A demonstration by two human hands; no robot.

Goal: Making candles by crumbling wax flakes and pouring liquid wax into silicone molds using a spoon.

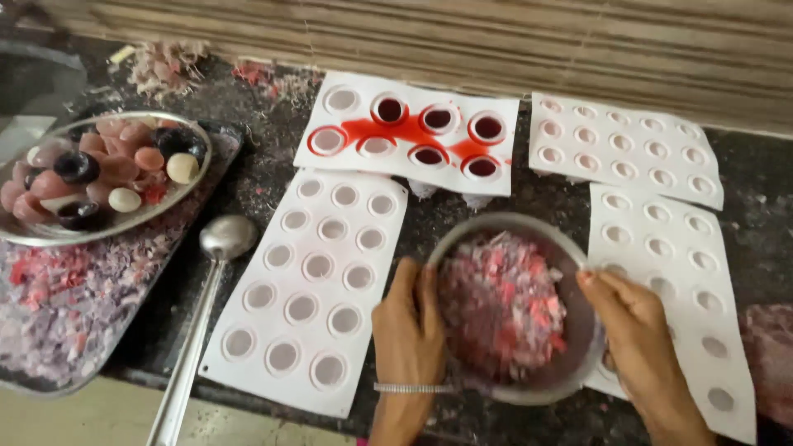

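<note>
A round metal bowl (570, 248) filled with pink, red and white wax-like shavings (504, 301) sits low in the middle of the dark counter. My left hand (406, 326), with a bracelet on the wrist, grips the bowl's left rim. My right hand (636, 330) grips its right rim. Both hands and the bowl look slightly blurred. Several white moulds with round cavities surround the bowl: one to the left (310, 289), one behind (413, 132) with red liquid in several cavities and spilled between them, and two on the right (624, 149) (694, 281).
A metal ladle (216, 248) lies left of the moulds. A steel plate (157, 211) at far left carries pink, white and dark round pieces, above a tray of coloured shavings (58, 306). A striped wall runs along the back.
</note>
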